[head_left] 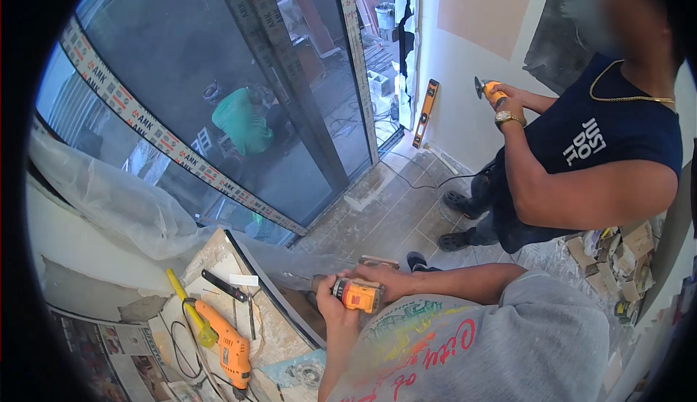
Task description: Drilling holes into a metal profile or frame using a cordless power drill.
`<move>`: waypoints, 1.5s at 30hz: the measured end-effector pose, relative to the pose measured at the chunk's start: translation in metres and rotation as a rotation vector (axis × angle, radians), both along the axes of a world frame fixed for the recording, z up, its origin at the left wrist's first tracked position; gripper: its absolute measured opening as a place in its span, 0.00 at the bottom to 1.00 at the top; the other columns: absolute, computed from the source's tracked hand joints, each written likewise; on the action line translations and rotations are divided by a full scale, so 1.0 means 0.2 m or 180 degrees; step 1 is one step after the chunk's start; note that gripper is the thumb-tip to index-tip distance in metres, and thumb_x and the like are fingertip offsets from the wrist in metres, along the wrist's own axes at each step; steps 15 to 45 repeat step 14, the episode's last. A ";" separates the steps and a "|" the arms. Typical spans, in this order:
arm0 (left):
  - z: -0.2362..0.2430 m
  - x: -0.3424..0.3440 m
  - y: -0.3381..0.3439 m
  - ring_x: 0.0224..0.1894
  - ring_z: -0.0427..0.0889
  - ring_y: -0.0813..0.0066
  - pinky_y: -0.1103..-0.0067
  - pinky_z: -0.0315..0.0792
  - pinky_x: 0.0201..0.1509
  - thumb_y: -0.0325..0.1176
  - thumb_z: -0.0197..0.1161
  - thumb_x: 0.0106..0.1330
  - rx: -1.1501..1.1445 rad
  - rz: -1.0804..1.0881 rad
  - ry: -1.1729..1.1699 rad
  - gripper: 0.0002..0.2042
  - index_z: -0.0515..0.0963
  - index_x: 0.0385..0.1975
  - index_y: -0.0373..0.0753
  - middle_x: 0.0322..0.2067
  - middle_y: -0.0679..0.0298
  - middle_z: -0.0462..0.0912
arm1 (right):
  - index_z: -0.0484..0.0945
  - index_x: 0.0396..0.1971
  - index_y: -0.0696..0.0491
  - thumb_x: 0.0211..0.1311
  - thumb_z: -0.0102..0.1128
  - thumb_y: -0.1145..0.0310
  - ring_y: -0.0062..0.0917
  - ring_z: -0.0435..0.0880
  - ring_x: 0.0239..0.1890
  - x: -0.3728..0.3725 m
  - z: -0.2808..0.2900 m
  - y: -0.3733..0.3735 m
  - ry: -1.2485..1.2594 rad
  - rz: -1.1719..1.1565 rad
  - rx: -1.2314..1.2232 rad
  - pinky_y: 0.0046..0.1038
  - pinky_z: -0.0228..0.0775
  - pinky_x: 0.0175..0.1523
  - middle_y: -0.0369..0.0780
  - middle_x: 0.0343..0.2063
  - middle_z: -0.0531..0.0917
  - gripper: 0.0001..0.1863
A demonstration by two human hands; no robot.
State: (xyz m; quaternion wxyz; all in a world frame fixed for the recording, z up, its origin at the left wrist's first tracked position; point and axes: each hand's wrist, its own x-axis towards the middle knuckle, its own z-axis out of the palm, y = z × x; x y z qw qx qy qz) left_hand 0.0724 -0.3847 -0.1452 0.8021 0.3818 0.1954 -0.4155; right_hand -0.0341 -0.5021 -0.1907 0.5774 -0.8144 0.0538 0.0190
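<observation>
In front of my grey shirt I hold a yellow-orange cordless drill. My left hand is closed around its black chuck end. My right hand is wrapped on its far side, around what looks like the handle, which is mostly hidden. A flat brownish piece shows just beyond my right fingers; I cannot tell whether it belongs to the drill. To the left, a cluttered worktop bears an orange corded drill, a black-handled utility knife, a white block and a yellow-green tool.
A co-worker stands at the right, holding a yellow power tool; a cable trails over the tiles. A spirit level leans by the glass door. Rubbish lies right. Outside, a person in green bends down.
</observation>
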 end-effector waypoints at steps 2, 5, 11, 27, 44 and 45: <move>0.01 0.03 -0.09 0.37 0.79 0.61 0.66 0.76 0.44 0.32 0.56 0.56 -0.0150 -0.0008 -0.0106 0.07 0.71 0.24 0.35 0.28 0.56 0.78 | 0.64 0.56 0.55 0.53 0.68 0.60 0.43 0.79 0.51 0.04 0.02 -0.08 -0.0264 -0.0235 -0.0065 0.38 0.70 0.52 0.49 0.49 0.78 0.33; 0.11 0.05 -0.27 0.38 0.81 0.61 0.67 0.78 0.43 0.35 0.56 0.61 -0.0169 -0.0335 -0.0433 0.09 0.72 0.29 0.35 0.33 0.54 0.80 | 0.66 0.54 0.53 0.51 0.68 0.60 0.42 0.75 0.52 0.06 0.05 -0.21 -0.0885 -0.0443 -0.0079 0.39 0.66 0.54 0.47 0.46 0.76 0.31; 0.13 0.10 -0.64 0.38 0.81 0.69 0.73 0.76 0.45 0.35 0.53 0.67 -0.0132 -0.1021 -0.1247 0.10 0.70 0.41 0.34 0.42 0.52 0.80 | 0.68 0.53 0.51 0.47 0.70 0.61 0.40 0.72 0.53 -0.01 0.11 -0.52 -0.1351 -0.0747 -0.0540 0.38 0.63 0.56 0.45 0.45 0.74 0.32; 0.15 0.11 -0.83 0.40 0.81 0.66 0.72 0.75 0.48 0.36 0.55 0.68 -0.0234 -0.1305 -0.1131 0.12 0.69 0.44 0.35 0.44 0.50 0.80 | 0.65 0.59 0.51 0.49 0.69 0.65 0.40 0.67 0.62 -0.04 0.16 -0.68 -0.0708 -0.0849 0.0150 0.35 0.62 0.62 0.48 0.62 0.64 0.35; 0.15 0.11 -0.83 0.40 0.81 0.66 0.72 0.75 0.48 0.36 0.55 0.68 -0.0234 -0.1305 -0.1131 0.12 0.69 0.44 0.35 0.44 0.50 0.80 | 0.65 0.59 0.51 0.49 0.69 0.65 0.40 0.67 0.62 -0.04 0.16 -0.68 -0.0708 -0.0849 0.0150 0.35 0.62 0.62 0.48 0.62 0.64 0.35; 0.15 0.11 -0.83 0.40 0.81 0.66 0.72 0.75 0.48 0.36 0.55 0.68 -0.0234 -0.1305 -0.1131 0.12 0.69 0.44 0.35 0.44 0.50 0.80 | 0.65 0.59 0.51 0.49 0.69 0.65 0.40 0.67 0.62 -0.04 0.16 -0.68 -0.0708 -0.0849 0.0150 0.35 0.62 0.62 0.48 0.62 0.64 0.35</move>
